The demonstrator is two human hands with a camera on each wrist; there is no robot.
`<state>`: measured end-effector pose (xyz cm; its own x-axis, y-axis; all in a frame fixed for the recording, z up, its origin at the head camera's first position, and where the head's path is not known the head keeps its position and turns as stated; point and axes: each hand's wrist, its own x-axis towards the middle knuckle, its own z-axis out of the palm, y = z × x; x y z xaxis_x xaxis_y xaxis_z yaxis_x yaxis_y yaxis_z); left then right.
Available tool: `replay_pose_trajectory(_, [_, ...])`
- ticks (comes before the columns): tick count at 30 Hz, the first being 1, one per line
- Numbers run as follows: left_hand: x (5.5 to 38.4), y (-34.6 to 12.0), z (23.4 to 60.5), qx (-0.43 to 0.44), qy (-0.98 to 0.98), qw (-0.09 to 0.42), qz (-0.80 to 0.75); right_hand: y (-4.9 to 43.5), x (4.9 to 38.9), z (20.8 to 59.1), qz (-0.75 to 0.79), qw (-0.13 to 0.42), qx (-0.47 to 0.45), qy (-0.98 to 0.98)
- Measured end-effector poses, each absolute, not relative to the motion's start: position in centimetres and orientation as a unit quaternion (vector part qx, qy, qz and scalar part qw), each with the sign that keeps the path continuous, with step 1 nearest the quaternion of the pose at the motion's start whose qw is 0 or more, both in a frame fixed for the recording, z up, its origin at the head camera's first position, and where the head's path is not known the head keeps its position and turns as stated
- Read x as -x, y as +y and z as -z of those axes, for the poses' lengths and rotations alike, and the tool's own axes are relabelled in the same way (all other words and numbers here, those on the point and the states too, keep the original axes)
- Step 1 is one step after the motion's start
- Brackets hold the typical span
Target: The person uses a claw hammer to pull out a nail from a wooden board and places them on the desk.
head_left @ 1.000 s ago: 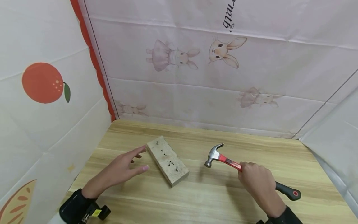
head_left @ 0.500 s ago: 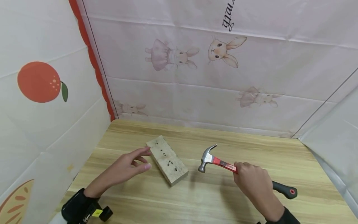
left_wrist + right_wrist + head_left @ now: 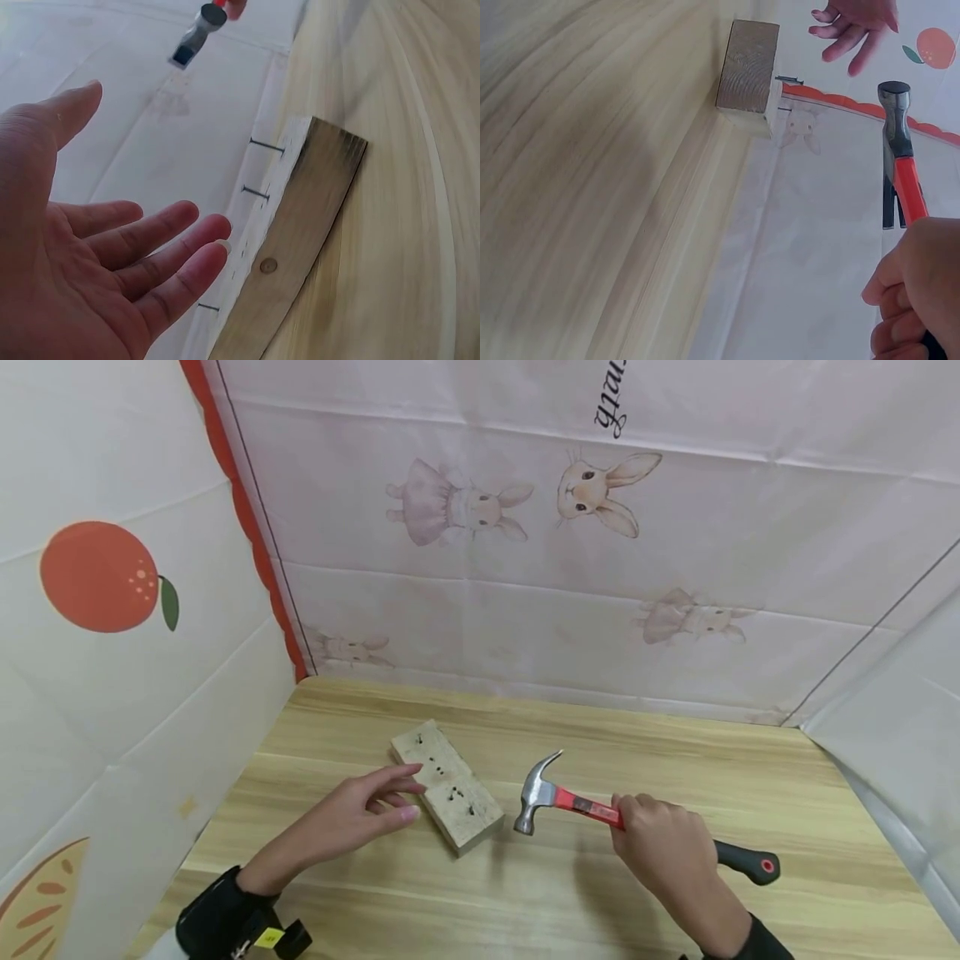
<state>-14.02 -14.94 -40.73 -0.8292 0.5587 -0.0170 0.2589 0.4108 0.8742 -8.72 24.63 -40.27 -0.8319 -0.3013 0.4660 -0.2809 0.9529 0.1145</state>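
A pale wooden block (image 3: 459,817) lies at a slant on the table. Three nails stick up from its top, one nail (image 3: 268,145) near the end, and small dark holes show between them. My left hand (image 3: 367,810) hovers at the block's left side, fingers loosely extended and holding nothing; in the left wrist view its fingertips come near the top face, and touching cannot be made out. To the right of the block, my right hand (image 3: 667,847) grips a claw hammer (image 3: 581,804) by its red and black handle. The hammer's steel head (image 3: 895,112) is held above the table, claw upward in the head view.
The wood-grained table (image 3: 420,910) runs back to a pink sheet (image 3: 480,618) printed with rabbits. A white sheet (image 3: 67,710) with fruit prints bounds the left side, and another pale sheet (image 3: 900,693) bounds the right.
My right hand has carried the hammer leftward, closer to the block. My left hand has shifted right and slightly down along the block, its fingertips now overlapping its edge in the head view.
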Motion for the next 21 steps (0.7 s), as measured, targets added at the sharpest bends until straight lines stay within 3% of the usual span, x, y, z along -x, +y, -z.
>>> replay_pose_trajectory(21, [13.1, -12.4, 40.8, -0.258, 0.791, 0.208, -0.515, 22.3, 8.5, 40.2, 0.008, 0.251, -0.192, -0.949])
